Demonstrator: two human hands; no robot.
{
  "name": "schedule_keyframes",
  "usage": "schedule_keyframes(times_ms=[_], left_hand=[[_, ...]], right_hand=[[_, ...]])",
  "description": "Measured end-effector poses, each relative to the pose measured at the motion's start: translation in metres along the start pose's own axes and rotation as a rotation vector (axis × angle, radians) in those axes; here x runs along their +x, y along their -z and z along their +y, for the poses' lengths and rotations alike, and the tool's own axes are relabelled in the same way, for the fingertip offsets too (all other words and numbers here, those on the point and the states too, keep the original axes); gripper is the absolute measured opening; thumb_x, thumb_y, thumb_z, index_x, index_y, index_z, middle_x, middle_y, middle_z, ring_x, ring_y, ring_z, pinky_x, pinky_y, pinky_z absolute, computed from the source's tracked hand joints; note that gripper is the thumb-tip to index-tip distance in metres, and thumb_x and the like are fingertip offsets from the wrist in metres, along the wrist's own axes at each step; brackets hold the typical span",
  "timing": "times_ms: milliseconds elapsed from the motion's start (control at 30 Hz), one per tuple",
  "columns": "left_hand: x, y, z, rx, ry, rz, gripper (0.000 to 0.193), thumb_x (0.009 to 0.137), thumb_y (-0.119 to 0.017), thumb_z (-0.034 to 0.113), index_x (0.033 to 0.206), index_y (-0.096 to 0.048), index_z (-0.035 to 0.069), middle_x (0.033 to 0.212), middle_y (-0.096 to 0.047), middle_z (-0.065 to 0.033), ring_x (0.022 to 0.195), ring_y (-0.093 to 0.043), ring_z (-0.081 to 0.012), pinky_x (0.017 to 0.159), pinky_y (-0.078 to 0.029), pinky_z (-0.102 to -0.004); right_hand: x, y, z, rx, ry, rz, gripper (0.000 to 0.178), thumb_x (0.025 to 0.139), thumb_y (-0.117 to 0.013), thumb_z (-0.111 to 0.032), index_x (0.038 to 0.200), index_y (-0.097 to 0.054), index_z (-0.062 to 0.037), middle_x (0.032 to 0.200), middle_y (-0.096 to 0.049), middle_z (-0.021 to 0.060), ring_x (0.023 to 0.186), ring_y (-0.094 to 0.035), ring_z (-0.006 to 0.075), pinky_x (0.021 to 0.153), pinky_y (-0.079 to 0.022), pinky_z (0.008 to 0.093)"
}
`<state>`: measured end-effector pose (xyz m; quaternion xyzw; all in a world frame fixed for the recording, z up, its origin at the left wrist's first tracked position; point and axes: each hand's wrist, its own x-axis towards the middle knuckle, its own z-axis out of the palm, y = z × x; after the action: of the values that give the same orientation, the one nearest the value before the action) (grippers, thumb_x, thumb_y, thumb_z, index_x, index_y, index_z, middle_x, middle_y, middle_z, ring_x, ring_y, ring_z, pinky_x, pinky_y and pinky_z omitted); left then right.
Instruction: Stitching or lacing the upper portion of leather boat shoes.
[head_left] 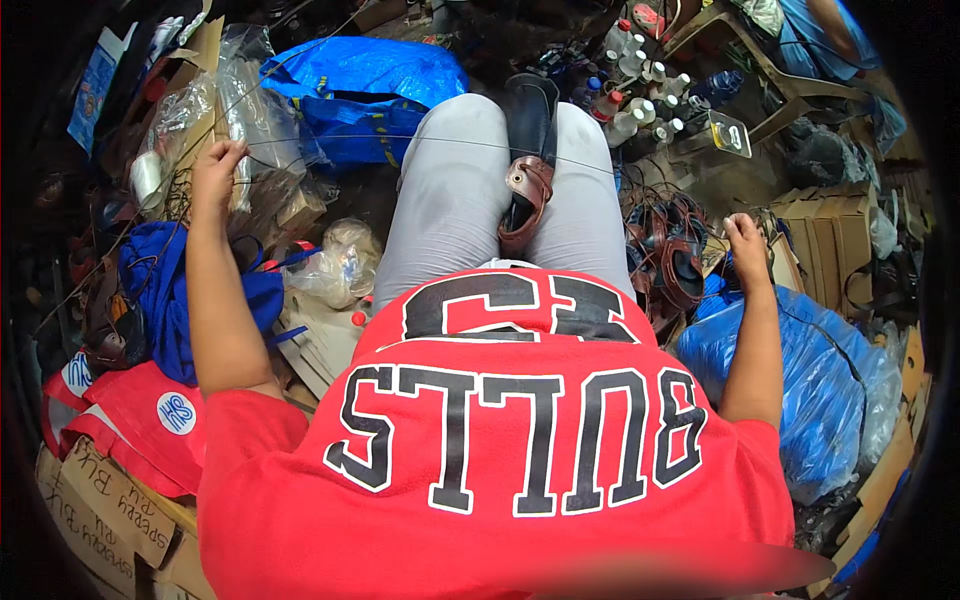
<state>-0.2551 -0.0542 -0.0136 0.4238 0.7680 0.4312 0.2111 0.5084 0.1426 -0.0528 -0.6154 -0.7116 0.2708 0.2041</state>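
A brown leather shoe (527, 195) with a dark sole (532, 105) stands clamped between my knees, its toe end away from me. Thin dark thread (340, 136) stretches from the shoe out to both sides. At the far left, my left hand (217, 172) is raised and closed, pinching the thread's left end. My right hand (746, 252) is out to the right at a lower height, its fingers pinched together on the other end, which is hard to follow against the clutter. Both arms are spread wide of the shoe.
Several brown shoes (672, 250) lie beside my right knee. Capped plastic bottles (640, 75) cluster at the far right. A blue bag (375, 85) sits beyond my left knee, with clear plastic (262, 95) beside it. Blue plastic bundle (790, 380) and cardboard (835, 235) flank my right arm.
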Motion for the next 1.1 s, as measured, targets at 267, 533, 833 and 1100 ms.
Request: schedule_keyframes(times_ms=[267, 533, 833, 1100], left_hand=[[-0.049, -0.195, 0.172, 0.287, -0.755, -0.292, 0.048, 0.075, -0.072, 0.012, 0.121, -0.058, 0.011, 0.133, -0.050, -0.0093, 0.121, -0.049, -0.0264, 0.099, -0.041, -0.0360], [-0.026, -0.286, 0.214, 0.413, -0.705, -0.786, 0.048, 0.064, -0.080, 0.023, 0.105, -0.060, 0.007, 0.112, -0.056, -0.0125, 0.101, -0.056, -0.0300, 0.086, -0.046, -0.0364], [-0.006, -0.302, 0.201, 0.372, -0.647, -0.992, 0.038, 0.065, -0.078, 0.026, 0.093, -0.066, 0.002, 0.096, -0.059, -0.0102, 0.094, -0.058, -0.0271, 0.078, -0.046, -0.0357], [-0.003, -0.304, 0.187, 0.134, -0.424, -1.169, 0.028, 0.069, -0.077, 0.019, 0.085, -0.064, 0.000, 0.085, -0.057, -0.0066, 0.084, -0.056, -0.0185, 0.074, -0.044, -0.0302]], right_hand=[[0.019, -0.035, -0.057, 0.408, -0.020, -0.095, 0.031, 0.087, -0.056, -0.013, 0.117, -0.062, -0.0090, 0.095, -0.064, 0.0007, 0.078, -0.054, 0.0081, 0.071, -0.044, 0.0228], [0.035, -0.102, -0.208, 0.181, 0.503, -0.330, 0.013, 0.073, -0.068, -0.002, 0.085, -0.070, -0.0052, 0.086, -0.065, 0.0063, 0.079, -0.064, 0.0167, 0.069, -0.050, 0.0281], [0.049, -0.107, -0.218, 0.039, 0.592, -0.441, 0.015, 0.070, -0.070, -0.002, 0.083, -0.070, -0.0102, 0.082, -0.059, 0.0049, 0.076, -0.062, 0.0182, 0.069, -0.049, 0.0287], [0.043, -0.108, -0.222, 0.006, 0.616, -0.442, 0.015, 0.068, -0.069, -0.002, 0.081, -0.070, -0.0107, 0.081, -0.060, 0.0072, 0.074, -0.062, 0.0216, 0.068, -0.049, 0.0303]])
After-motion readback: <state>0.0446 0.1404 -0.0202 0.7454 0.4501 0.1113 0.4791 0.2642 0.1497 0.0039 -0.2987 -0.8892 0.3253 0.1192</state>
